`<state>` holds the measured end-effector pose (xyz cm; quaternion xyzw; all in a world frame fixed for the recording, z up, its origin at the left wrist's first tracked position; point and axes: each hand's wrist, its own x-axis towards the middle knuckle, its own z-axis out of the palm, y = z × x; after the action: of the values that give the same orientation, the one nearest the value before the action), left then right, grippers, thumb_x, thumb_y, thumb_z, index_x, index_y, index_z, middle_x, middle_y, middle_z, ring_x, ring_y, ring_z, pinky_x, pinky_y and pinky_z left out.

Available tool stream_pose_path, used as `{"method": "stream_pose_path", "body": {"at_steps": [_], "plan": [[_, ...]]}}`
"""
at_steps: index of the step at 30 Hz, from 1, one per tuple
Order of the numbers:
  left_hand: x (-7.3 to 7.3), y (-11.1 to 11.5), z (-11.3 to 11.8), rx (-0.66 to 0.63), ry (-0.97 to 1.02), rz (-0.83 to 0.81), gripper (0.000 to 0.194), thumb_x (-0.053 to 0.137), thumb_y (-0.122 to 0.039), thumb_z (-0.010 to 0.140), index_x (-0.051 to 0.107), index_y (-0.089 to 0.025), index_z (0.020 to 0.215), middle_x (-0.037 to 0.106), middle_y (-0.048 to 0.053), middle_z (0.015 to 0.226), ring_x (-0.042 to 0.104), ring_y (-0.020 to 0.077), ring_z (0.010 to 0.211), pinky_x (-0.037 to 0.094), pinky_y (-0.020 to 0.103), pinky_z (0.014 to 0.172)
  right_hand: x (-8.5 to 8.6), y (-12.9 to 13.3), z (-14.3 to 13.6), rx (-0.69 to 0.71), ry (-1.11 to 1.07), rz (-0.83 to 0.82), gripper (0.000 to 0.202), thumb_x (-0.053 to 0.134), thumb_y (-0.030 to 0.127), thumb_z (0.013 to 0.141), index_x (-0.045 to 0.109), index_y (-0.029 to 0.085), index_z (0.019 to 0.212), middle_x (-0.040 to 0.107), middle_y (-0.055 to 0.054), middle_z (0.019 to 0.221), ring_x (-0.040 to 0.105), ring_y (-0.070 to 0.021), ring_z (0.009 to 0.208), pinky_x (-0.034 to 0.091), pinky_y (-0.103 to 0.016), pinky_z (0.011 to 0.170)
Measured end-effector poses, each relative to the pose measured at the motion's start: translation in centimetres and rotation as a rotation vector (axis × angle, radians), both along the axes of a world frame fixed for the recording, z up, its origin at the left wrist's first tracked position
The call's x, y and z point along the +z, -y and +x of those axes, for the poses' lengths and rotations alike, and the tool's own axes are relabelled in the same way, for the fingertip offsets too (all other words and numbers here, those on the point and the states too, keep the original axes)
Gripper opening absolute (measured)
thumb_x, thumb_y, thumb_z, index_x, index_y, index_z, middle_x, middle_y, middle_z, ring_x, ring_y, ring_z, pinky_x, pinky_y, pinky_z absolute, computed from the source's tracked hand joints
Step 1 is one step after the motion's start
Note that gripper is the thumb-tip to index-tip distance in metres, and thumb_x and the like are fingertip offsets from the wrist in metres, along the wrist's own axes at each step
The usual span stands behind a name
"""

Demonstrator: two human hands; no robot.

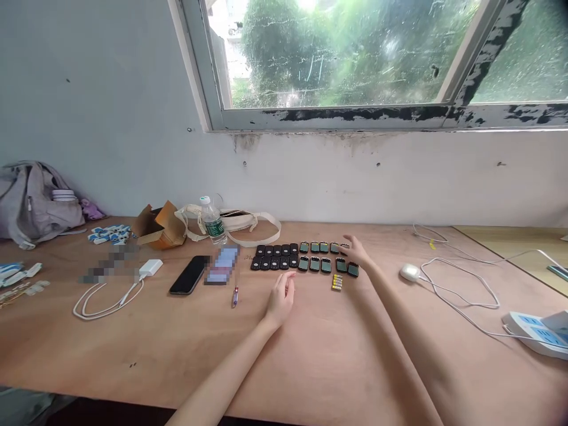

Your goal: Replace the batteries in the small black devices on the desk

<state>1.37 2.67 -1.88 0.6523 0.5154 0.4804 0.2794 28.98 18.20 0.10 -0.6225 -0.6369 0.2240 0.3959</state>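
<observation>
My left hand (281, 297) rests on its side on the wooden table, fingers loosely curved and apart, with nothing in it. It lies just below two rows of small black cases (275, 257). To the right of those stand two rows of small devices with grey-green screens (325, 264). My right hand (355, 251) is over the right end of these rows, its fingers spread and touching or hovering by a device in the upper row; which of the two I cannot tell. Several yellow batteries (337, 283) lie side by side below the devices.
Left of the cases are a screwdriver (235, 297), a black phone (190, 275), a white charger (151, 268), an open cardboard box (162, 226) and a water bottle (213, 222). On the right, a white mouse-like object (410, 272), cables and a power strip (536, 332).
</observation>
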Motion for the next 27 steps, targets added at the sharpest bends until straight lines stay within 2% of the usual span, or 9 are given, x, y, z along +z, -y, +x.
{"method": "stream_pose_path", "body": {"at_steps": [3, 7, 11, 14, 17, 20, 23, 25, 27], "plan": [[0.0, 0.0, 0.0, -0.001, 0.006, -0.011, 0.026, 0.037, -0.024, 0.092, 0.054, -0.020, 0.112, 0.059, 0.008, 0.116, 0.062, 0.0160, 0.084, 0.051, 0.031, 0.078, -0.8, -0.8, 3.4, -0.003, -0.161, -0.135, 0.072, 0.077, 0.035, 0.060, 0.049, 0.018, 0.124, 0.045, -0.018, 0.137, 0.055, -0.0312, 0.112, 0.053, -0.037, 0.082], [-0.2, -0.1, 0.0, -0.002, 0.043, -0.029, 0.031, 0.030, -0.029, 0.095, 0.054, -0.020, 0.112, 0.059, 0.008, 0.115, 0.061, 0.0134, 0.075, 0.052, 0.028, 0.072, -2.0, -1.3, 4.8, 0.089, -0.235, -0.143, 0.084, 0.082, 0.026, 0.050, 0.047, 0.018, 0.127, 0.048, -0.019, 0.135, 0.056, -0.0307, 0.113, 0.051, -0.039, 0.087], [-0.2, -0.3, -0.1, 0.010, 0.061, -0.031, 0.034, 0.027, -0.032, 0.096, 0.055, -0.020, 0.111, 0.060, 0.008, 0.114, 0.060, 0.0125, 0.071, 0.052, 0.028, 0.070, -2.2, -1.7, 4.5, 0.123, -0.166, -0.103, 0.075, 0.081, 0.024, 0.049, 0.055, 0.018, 0.119, 0.059, -0.015, 0.122, 0.057, -0.0289, 0.111, 0.046, -0.042, 0.093], [0.0, -0.3, -0.2, 0.019, 0.072, -0.035, 0.035, 0.027, -0.034, 0.096, 0.056, -0.020, 0.110, 0.060, 0.008, 0.114, 0.060, 0.0128, 0.071, 0.052, 0.028, 0.069, -1.3, -1.1, 3.4, 0.050, -0.083, -0.009, 0.065, 0.078, 0.030, 0.054, 0.058, 0.019, 0.115, 0.060, -0.011, 0.118, 0.052, -0.0293, 0.114, 0.044, -0.042, 0.092], [0.0, -0.3, -0.2, 0.023, 0.073, -0.025, 0.034, 0.028, -0.033, 0.096, 0.056, -0.021, 0.111, 0.060, 0.008, 0.114, 0.060, 0.0134, 0.072, 0.052, 0.028, 0.068, -0.2, 1.7, 0.7, -0.060, -0.014, 0.166, 0.060, 0.073, 0.040, 0.061, 0.056, 0.020, 0.114, 0.059, -0.010, 0.118, 0.047, -0.0298, 0.115, 0.042, -0.043, 0.091], [0.0, -0.4, -0.2, 0.037, 0.052, 0.008, 0.031, 0.032, -0.030, 0.094, 0.056, -0.020, 0.111, 0.060, 0.009, 0.112, 0.061, 0.0148, 0.075, 0.052, 0.030, 0.072, 0.1, 6.7, -3.7, 0.001, 0.057, 0.287, 0.058, 0.070, 0.045, 0.066, 0.054, 0.018, 0.115, 0.060, -0.011, 0.111, 0.051, -0.0279, 0.104, 0.043, -0.041, 0.088], [0.1, -0.4, -0.2, 0.042, 0.019, 0.039, 0.027, 0.037, -0.028, 0.092, 0.057, -0.020, 0.109, 0.060, 0.009, 0.112, 0.062, 0.0185, 0.088, 0.052, 0.032, 0.078, -0.8, 12.2, -8.4, 0.148, 0.209, 0.286, 0.051, 0.067, 0.045, 0.071, 0.055, 0.020, 0.113, 0.059, -0.010, 0.105, 0.050, -0.0275, 0.100, 0.042, -0.040, 0.087], [0.1, -0.4, -0.2, 0.012, 0.001, 0.034, 0.025, 0.040, -0.028, 0.091, 0.058, -0.020, 0.106, 0.062, 0.009, 0.109, 0.061, 0.0203, 0.094, 0.052, 0.033, 0.080, -1.6, 15.0, -10.6, 0.147, 0.319, 0.259, 0.052, 0.068, 0.047, 0.070, 0.056, 0.018, 0.111, 0.058, -0.011, 0.102, 0.048, -0.0291, 0.100, 0.041, -0.041, 0.087], [0.1, -0.3, -0.1, -0.055, -0.013, 0.010, 0.024, 0.042, -0.030, 0.090, 0.059, -0.019, 0.104, 0.063, 0.008, 0.106, 0.062, 0.0199, 0.091, 0.052, 0.033, 0.079, -2.1, 16.5, -11.7, 0.120, 0.415, 0.252, 0.053, 0.065, 0.050, 0.073, 0.055, 0.016, 0.112, 0.056, -0.012, 0.103, 0.047, -0.0303, 0.100, 0.039, -0.043, 0.088]]}}
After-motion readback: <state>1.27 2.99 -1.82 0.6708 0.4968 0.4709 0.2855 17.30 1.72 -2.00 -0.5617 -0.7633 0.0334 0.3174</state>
